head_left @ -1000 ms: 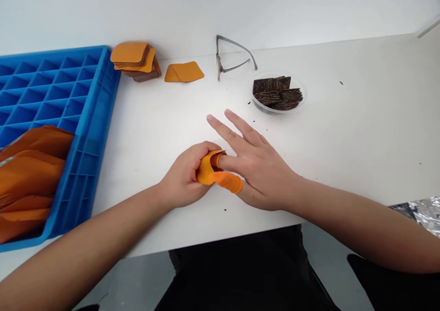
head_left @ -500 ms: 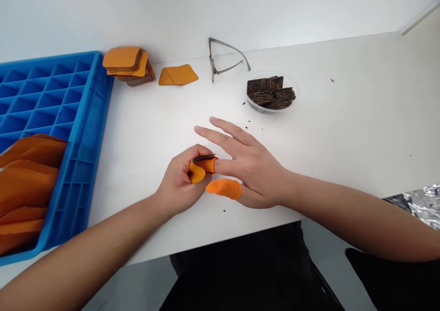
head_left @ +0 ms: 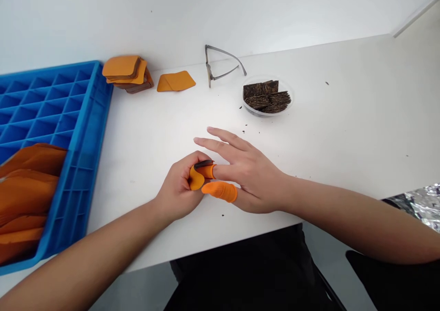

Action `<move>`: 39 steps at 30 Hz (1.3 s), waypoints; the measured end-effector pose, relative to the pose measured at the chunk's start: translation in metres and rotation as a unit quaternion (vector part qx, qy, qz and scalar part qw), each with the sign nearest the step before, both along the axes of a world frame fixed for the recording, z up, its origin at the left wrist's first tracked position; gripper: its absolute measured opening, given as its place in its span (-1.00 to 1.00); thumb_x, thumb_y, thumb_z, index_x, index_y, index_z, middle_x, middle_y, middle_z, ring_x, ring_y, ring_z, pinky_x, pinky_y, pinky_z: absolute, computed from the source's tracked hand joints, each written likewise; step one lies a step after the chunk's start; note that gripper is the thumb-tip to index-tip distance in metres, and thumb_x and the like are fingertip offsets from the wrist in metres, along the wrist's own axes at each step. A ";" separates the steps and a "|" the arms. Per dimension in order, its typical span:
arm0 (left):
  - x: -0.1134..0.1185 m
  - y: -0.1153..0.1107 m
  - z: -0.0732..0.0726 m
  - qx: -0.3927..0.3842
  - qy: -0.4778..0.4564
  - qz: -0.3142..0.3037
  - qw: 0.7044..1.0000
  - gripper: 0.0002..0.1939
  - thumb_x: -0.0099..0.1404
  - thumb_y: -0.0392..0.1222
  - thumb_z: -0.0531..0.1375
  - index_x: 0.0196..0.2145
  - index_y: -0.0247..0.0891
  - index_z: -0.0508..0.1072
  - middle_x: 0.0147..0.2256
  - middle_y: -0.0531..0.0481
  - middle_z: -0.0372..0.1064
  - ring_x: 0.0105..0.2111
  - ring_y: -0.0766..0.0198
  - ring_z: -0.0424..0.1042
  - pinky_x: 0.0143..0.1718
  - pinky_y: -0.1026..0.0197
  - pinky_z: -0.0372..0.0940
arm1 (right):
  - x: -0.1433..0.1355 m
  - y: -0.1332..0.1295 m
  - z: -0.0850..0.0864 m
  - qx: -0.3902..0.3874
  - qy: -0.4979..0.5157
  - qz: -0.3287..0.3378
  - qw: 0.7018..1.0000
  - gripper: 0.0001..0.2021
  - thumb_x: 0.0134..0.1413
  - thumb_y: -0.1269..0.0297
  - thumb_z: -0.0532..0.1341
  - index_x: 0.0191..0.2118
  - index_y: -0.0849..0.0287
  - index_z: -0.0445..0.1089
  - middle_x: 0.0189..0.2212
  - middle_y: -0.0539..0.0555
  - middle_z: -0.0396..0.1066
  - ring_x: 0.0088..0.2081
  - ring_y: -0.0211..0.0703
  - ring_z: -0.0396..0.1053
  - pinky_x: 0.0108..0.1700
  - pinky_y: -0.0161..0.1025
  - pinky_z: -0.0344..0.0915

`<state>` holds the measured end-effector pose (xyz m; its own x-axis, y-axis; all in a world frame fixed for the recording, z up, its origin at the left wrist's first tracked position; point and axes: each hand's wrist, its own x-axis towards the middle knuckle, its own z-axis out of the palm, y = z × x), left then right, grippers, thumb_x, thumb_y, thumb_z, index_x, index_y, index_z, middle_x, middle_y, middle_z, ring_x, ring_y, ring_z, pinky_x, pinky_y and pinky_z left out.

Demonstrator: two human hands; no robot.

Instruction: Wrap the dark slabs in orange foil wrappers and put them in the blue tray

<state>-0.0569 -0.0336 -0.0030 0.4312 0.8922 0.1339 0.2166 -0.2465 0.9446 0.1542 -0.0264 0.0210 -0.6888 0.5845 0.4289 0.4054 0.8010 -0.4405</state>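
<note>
My left hand (head_left: 177, 187) is closed around a small orange paper piece (head_left: 196, 179), which is bent into a curl with a dark edge along its top. My right hand (head_left: 254, 176) wears orange finger cots, one on the thumb (head_left: 222, 191) and one on the index finger (head_left: 209, 171). That index finger reaches into or against the curl of the paper; its tip is hidden. The right thumb stands apart below it, and the remaining right fingers stretch out over the white table (head_left: 144, 137).
At left stands a blue divided crate (head_left: 80, 164) with orange packets (head_left: 27, 194). Along the back lie a stack of orange pieces (head_left: 122, 67), loose orange pieces (head_left: 177, 81) and glasses (head_left: 208, 68). A clear tub (head_left: 292, 98) holds thin dark squares (head_left: 268, 101). Silvery foil (head_left: 426, 205) lies at right.
The whole view has shifted slightly, so things sit a little lower. My right thumb is marginally closer to the left hand; the hold on the orange paper looks the same.
</note>
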 end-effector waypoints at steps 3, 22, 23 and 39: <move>-0.001 -0.001 -0.003 0.010 0.020 0.001 1.000 -0.83 0.19 -0.36 0.25 -0.28 -0.20 0.33 -0.44 0.15 0.31 -0.50 0.43 0.23 -0.51 0.36 0.20 | 0.000 -0.001 0.002 0.000 -0.019 0.003 1.000 -0.65 0.39 0.06 0.09 -0.12 0.16 0.54 0.37 0.30 0.22 0.47 0.27 -0.02 0.35 0.21 0.20; 0.003 -0.003 -0.001 0.064 0.054 0.019 0.996 -0.77 0.13 -0.25 0.23 -0.21 -0.21 0.36 -0.32 0.01 0.44 -0.37 0.26 0.36 -0.34 0.20 0.27 | 0.000 -0.008 0.001 0.031 -0.055 0.002 0.998 -0.59 0.39 -0.03 0.05 -0.13 0.19 0.48 0.42 0.37 0.11 0.48 0.38 -0.09 0.25 0.25 0.31; 0.004 -0.003 0.000 0.069 0.055 0.019 0.996 -0.76 0.12 -0.28 0.21 -0.21 -0.21 0.37 -0.32 0.01 0.44 -0.37 0.26 0.37 -0.33 0.19 0.28 | 0.000 -0.008 0.000 0.040 -0.048 0.004 0.998 -0.59 0.40 -0.04 0.04 -0.14 0.19 0.47 0.42 0.37 0.11 0.48 0.37 -0.09 0.25 0.25 0.31; 0.005 -0.001 -0.002 0.110 0.054 -0.021 0.992 -0.73 0.07 -0.15 0.28 -0.25 -0.20 0.36 -0.39 0.03 0.44 -0.45 0.23 0.37 -0.36 0.16 0.27 | -0.001 -0.011 -0.004 0.045 -0.081 0.004 0.996 -0.69 0.39 0.05 0.05 -0.26 0.14 0.36 0.47 0.31 -0.02 0.52 0.27 -0.34 0.28 0.25 0.18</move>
<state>-0.0516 -0.0344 -0.0053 0.4904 0.8273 0.2741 0.2988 -0.4551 0.8388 0.1530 -0.0374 0.0170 -0.7581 0.5422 0.3624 0.4581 0.8383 -0.2958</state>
